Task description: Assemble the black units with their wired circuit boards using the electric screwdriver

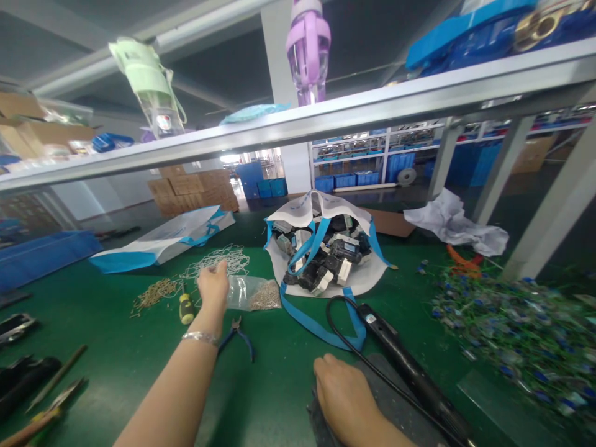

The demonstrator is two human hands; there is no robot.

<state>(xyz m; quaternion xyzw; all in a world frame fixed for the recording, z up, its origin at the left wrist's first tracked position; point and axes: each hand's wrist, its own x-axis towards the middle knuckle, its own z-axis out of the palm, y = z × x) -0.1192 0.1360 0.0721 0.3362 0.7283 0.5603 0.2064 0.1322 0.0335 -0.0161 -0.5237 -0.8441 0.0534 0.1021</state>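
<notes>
My left hand (pixel 213 287) reaches forward over the green table, its fingers closed at the edge of a pile of thin white bent wires (pixel 223 259). Whatever those fingers hold is hidden. Beside this hand lie a yellow-and-black screwdriver (pixel 186 308), a heap of small brass-coloured screws (pixel 156 294) and a clear plastic bag (pixel 263 294) of small parts. Blue-handled pliers (pixel 236 338) are just behind it. Low in the view, my right hand (pixel 342 392) rests with curled fingers on a dark mat (pixel 386 379); its fingertips are out of sight.
A white-and-blue bag (pixel 279 251) full of black and grey devices stands centrally. A black corded tool (pixel 410 366) lies right of my right hand. Tangled green wires with blue parts (pixel 516 329) cover the right. Overhead runs a shelf (pixel 261 133) with bottles.
</notes>
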